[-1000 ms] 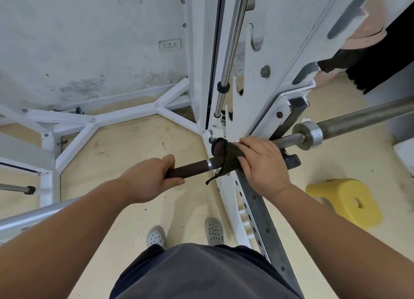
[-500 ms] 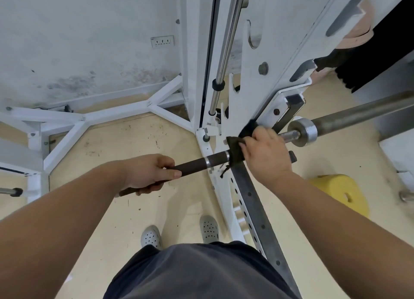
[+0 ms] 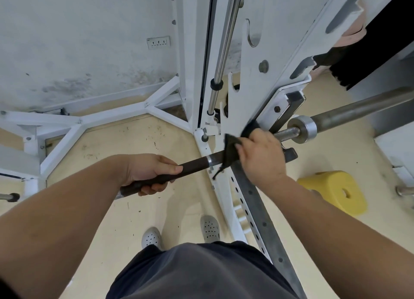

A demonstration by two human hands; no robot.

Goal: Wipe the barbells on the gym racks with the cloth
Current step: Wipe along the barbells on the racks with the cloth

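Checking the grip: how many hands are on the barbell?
2. The left hand grips the dark section of the barbell; the right hand holds the cloth around it by the rack.

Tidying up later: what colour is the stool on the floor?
Yellow; the stool shows best in the head view.

Clearances about the two hands. Between the left hand (image 3: 152,172) and the right hand (image 3: 262,156), a short length of barbell (image 3: 195,165) lies open from above and below; a tail of the cloth (image 3: 229,148) hangs into it. Beyond the right hand's fingers, the white rack upright (image 3: 244,92) and its bracket (image 3: 289,107) close the far side. The collar (image 3: 302,127) blocks the bar just outward of that hand. Under its wrist slants the grey perforated post (image 3: 255,204). Below the left hand lies open floor (image 3: 107,146). The yellow stool (image 3: 331,186) stands near the right forearm.
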